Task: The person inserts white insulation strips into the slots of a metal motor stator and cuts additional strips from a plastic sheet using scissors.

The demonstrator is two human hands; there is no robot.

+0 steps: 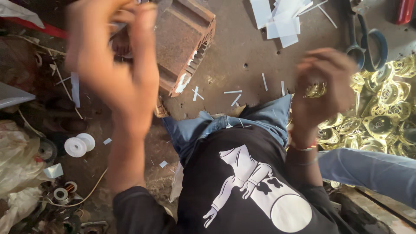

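Two hands are raised and both are blurred with motion. At upper left of the frame the left hand (115, 56) has its fingers curled together near the top edge; something pale shows between the fingertips, but what it is, and whether it is truly gripped, cannot be told. At centre right the right hand (323, 82) is cupped with its fingers bent inward, touching or just above a shiny gold piece (315, 90) at the edge of a heap; whether it clamps that piece cannot be told either. The heap of gold pieces (381, 121) fills the right side of the frame, beside the person's jeans-clad knee, and looks large and unsorted. Judged from this, the work appears to be mid-course: one piece is at the right hand, many lie in the heap, and no separate finished lot can be seen. Between the hands, at upper centre, stands a red hollow brick (184, 41) on the dirt floor (234, 56). White strips (234, 92) lie scattered below it, and a stack of white sheets (279, 19) sits at upper centre-right. Scissors (366, 45) lie at upper right, just above the heap. White spools (79, 145) rest at lower left among wire and plastic bags.
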